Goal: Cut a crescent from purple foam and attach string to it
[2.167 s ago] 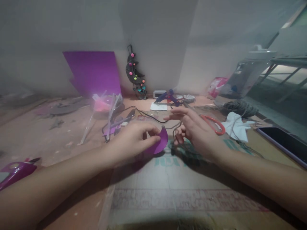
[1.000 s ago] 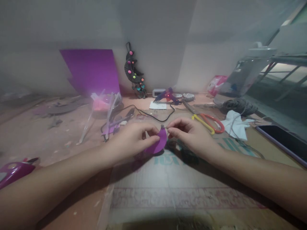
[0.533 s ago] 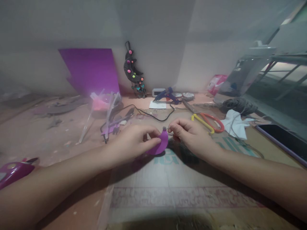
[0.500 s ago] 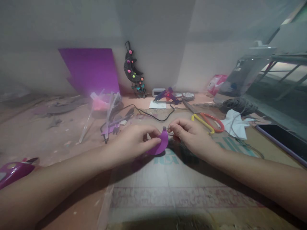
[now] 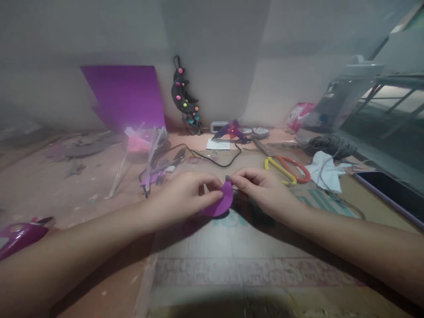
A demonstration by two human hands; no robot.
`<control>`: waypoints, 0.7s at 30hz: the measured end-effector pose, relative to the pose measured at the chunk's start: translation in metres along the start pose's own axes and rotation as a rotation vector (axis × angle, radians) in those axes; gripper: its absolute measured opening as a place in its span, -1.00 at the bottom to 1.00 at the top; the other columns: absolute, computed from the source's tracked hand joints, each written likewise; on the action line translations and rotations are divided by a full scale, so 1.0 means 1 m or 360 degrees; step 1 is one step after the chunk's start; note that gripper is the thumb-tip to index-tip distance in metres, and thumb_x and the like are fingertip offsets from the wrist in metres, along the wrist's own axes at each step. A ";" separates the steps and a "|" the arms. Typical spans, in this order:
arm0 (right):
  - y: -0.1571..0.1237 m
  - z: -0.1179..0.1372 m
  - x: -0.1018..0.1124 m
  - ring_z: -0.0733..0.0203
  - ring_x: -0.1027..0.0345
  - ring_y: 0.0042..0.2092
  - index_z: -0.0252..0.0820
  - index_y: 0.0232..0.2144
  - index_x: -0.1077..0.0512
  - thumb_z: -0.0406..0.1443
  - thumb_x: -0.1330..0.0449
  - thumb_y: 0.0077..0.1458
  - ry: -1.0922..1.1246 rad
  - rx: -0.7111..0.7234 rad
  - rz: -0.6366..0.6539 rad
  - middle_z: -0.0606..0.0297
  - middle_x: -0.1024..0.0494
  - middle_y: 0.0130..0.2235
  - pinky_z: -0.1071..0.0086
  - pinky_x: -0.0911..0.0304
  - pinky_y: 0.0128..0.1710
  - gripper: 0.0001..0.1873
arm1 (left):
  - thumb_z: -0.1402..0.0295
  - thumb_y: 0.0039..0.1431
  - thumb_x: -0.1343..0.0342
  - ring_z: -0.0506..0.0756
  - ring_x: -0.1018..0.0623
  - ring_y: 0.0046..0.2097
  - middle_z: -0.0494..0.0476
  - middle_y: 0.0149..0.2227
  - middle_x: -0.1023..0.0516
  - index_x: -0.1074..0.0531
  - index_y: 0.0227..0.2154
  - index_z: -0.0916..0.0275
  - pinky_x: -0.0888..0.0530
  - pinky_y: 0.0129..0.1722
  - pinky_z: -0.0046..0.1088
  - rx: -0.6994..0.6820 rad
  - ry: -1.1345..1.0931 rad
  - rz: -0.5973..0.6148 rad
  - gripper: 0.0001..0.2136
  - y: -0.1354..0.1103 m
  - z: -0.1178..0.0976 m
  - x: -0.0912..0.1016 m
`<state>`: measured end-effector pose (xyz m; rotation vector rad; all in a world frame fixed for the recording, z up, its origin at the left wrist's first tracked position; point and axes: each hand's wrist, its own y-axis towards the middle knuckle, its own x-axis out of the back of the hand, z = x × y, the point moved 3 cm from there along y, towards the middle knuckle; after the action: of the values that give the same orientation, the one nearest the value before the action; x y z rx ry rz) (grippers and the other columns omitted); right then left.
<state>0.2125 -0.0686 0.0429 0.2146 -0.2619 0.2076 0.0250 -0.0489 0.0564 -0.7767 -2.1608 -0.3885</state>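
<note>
My left hand (image 5: 198, 192) is closed on a purple crescent-shaped cutout (image 5: 225, 201), thumb in front and fingers behind. Some grey yarn (image 5: 227, 177) is wound round the cutout's upper tip. Right beside that tip, my right hand (image 5: 261, 185) pinches with thumb and forefinger; the yarn strand appears to run into this pinch, though the fingers hide most of it. The part of the cutout under my left fingers is hidden.
Scissors (image 5: 280, 170) with yellow and red handles lie beyond my right hand. A glue gun (image 5: 230, 131) with a lit red light stands behind, its black cord (image 5: 212, 160) trailing left. A phone (image 5: 391, 194) lies right; a grey yarn ball (image 5: 327, 148) sits behind it.
My right hand has moved slightly left, its fingertips now right at the cutout's tip. The strand that showed between them is covered. My left hand keeps its hold.
</note>
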 end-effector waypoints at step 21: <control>-0.007 0.001 -0.008 0.33 -0.27 -0.49 -0.18 -0.45 -0.44 -0.16 -0.19 0.14 -0.0067 -0.0087 0.0051 0.39 -0.43 -0.51 0.43 -0.16 -0.49 -0.77 | 0.38 0.26 -0.17 -0.04 -0.44 -0.36 0.02 -0.20 -0.54 -0.45 -0.10 0.17 -0.39 -0.32 -0.48 -0.0597 0.0239 -0.0670 -0.84 -0.004 -0.007 0.004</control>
<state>0.2067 -0.0772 0.0399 0.1609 -0.3124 0.2278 0.0239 -0.0539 0.0639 -0.4607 -2.1265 -1.0580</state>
